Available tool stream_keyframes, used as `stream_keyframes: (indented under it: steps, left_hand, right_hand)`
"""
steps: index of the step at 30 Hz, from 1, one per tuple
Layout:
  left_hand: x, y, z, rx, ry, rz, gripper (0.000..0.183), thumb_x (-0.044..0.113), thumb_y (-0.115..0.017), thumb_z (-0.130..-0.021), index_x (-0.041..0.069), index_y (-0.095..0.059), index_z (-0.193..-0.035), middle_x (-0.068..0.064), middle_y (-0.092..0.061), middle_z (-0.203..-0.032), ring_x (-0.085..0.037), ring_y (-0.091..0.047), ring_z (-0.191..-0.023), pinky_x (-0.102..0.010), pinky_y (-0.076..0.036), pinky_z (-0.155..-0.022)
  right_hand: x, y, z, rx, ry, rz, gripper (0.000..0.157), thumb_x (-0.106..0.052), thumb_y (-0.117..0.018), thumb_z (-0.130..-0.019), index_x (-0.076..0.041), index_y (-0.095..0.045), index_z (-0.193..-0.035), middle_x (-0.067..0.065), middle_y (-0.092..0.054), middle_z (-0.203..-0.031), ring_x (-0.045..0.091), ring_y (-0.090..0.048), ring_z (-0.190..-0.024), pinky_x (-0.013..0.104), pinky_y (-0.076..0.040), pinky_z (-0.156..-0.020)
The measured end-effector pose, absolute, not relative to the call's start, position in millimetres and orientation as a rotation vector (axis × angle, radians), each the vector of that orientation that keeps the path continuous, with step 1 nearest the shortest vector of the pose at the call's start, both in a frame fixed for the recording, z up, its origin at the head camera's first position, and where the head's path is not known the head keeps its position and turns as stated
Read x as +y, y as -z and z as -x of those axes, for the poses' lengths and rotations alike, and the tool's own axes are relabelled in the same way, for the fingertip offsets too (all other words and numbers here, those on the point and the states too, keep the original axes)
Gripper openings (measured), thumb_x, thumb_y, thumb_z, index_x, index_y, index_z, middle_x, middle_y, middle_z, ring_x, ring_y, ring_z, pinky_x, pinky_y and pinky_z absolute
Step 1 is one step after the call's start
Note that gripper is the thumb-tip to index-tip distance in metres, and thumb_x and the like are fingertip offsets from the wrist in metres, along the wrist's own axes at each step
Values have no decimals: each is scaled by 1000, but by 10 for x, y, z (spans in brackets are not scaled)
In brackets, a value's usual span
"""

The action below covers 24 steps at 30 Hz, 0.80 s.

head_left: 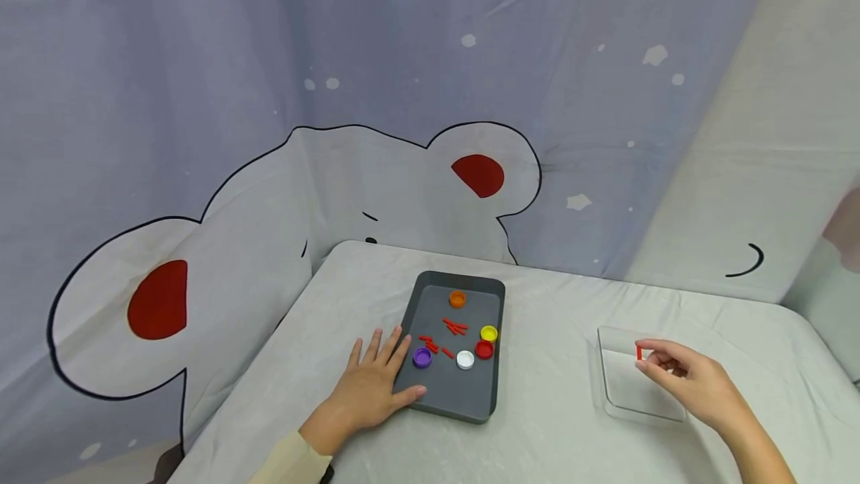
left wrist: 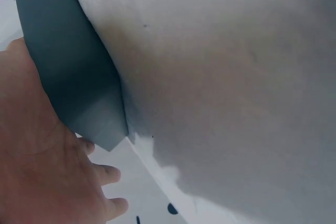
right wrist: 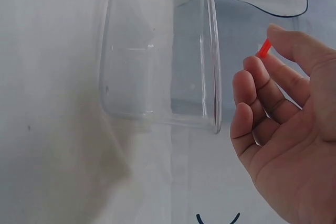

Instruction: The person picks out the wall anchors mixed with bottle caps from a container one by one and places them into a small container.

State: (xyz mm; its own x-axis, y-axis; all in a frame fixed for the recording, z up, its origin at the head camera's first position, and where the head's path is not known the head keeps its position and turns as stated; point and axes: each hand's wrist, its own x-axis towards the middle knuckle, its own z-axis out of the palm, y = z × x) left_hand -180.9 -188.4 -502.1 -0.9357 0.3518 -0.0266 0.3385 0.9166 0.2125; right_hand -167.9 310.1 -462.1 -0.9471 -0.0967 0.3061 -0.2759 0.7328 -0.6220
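Observation:
Between thumb and index fingertip, my right hand (head_left: 692,379) pinches a short red stick (head_left: 639,352) over a clear plastic container (head_left: 638,394). The right wrist view shows the red stick (right wrist: 264,49) upright between the two fingertips, beside the container's rim (right wrist: 214,56). My left hand (head_left: 368,387), fingers spread and straight, rests at the left edge of a dark grey tray (head_left: 450,402). In the left wrist view, the palm (left wrist: 47,140) lies against the tray's outer wall (left wrist: 79,61). Several red sticks (head_left: 455,327) lie loose inside the tray.
Small round pieces sit in the tray: an orange one (head_left: 457,299), a yellow one (head_left: 489,334), a red one (head_left: 484,349), a white one (head_left: 465,360) and a purple one (head_left: 422,358). White cloth (head_left: 544,394) covers the table. A printed curtain (head_left: 416,43) hangs behind.

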Motion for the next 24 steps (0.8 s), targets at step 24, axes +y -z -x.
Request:
stream_keyframes:
  steps: [24]
  left_hand:
    - [-1896,5021,1800,3011,-323,-589,87,71,-43,-97,13,-30,-161,-12,-17,-169,-46,-13,-153,-69,-9,-117]
  right_hand:
    - [2549,4436,2038,-2775,-1090,-537,36,-26,-74,-94,-13,-69,-127,-9,-67,-91,3,-59,-77,23,-50,-69]
